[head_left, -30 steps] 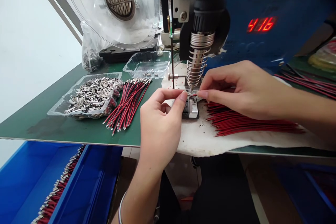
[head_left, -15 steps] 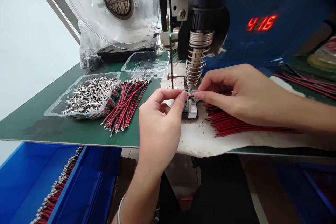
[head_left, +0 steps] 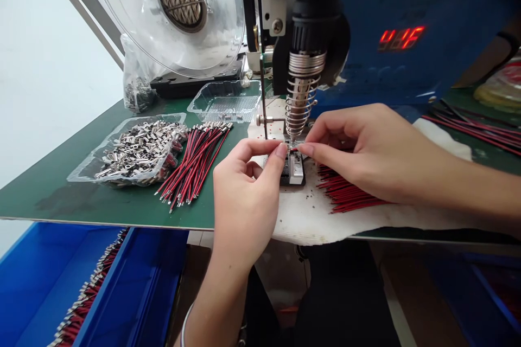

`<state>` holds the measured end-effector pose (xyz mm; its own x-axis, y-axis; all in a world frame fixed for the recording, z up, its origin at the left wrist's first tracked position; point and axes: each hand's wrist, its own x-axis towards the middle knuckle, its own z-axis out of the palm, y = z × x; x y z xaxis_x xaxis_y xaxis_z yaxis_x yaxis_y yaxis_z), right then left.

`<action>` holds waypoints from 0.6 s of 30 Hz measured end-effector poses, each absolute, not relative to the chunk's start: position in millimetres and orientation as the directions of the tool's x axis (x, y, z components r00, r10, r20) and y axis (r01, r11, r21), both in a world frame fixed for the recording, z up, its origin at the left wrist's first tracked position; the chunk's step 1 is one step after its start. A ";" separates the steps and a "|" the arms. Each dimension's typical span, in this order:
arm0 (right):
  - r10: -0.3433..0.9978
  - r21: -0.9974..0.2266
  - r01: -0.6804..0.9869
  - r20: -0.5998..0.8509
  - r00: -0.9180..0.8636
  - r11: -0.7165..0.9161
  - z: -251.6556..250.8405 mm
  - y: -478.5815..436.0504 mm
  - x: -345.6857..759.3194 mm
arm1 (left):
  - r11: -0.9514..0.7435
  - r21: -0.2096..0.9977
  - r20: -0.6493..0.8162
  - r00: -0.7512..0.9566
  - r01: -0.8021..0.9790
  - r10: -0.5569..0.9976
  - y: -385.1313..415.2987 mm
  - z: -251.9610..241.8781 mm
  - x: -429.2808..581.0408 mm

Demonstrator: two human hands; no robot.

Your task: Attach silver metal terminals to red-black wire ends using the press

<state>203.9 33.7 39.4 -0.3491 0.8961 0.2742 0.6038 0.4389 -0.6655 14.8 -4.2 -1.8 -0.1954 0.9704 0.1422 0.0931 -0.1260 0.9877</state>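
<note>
Head view: short red wire pinched beneath a spring-wrapped tip

The red wire (head_left: 296, 149) sits over a small metal block (head_left: 297, 171), its near end gripped between the thumb and forefinger of the right hand (head_left: 358, 152). The left hand (head_left: 248, 195) faces it from the other side, thumb and forefinger pressed together at the block; whatever lies between them is too small to tell. Just above both sets of fingertips, a pointed tip (head_left: 293, 137) comes down out of a coil spring (head_left: 303, 92).

Under the right hand, a bundle of red and black wires (head_left: 345, 195) lies on a pale cloth (head_left: 309, 227). Left of the left hand, more wires (head_left: 195, 165) with metal ends fan out on the green table (head_left: 101, 203), just beside a clear tray (head_left: 81, 174) heaped with metal connectors (head_left: 140, 149). A second clear tray (head_left: 195, 102) stands behind, near a tied bag (head_left: 136, 78) and a large transparent disc (head_left: 220, 27). At upper right is a blue housing (head_left: 378, 81) with a lit red display (head_left: 402, 38). Below the table's left edge, a blue bin (head_left: 40, 271) holds a row of finished-looking wires (head_left: 89, 295).
</note>
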 end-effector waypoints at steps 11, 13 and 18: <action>0.910 -0.687 0.602 0.250 -0.330 0.407 37.6 30.6 202.4 | -0.138 0.984 0.160 -0.211 0.115 0.964 -4.6 -3.4 14.4; 0.912 -0.693 0.598 0.247 -0.328 0.402 37.4 30.0 202.3 | -0.137 0.984 0.159 -0.212 0.115 0.964 -4.6 -3.3 14.4; 0.913 -0.693 0.599 0.249 -0.324 0.402 36.4 30.1 200.8 | -0.128 0.985 0.151 -0.218 0.117 0.964 -5.2 -2.2 15.0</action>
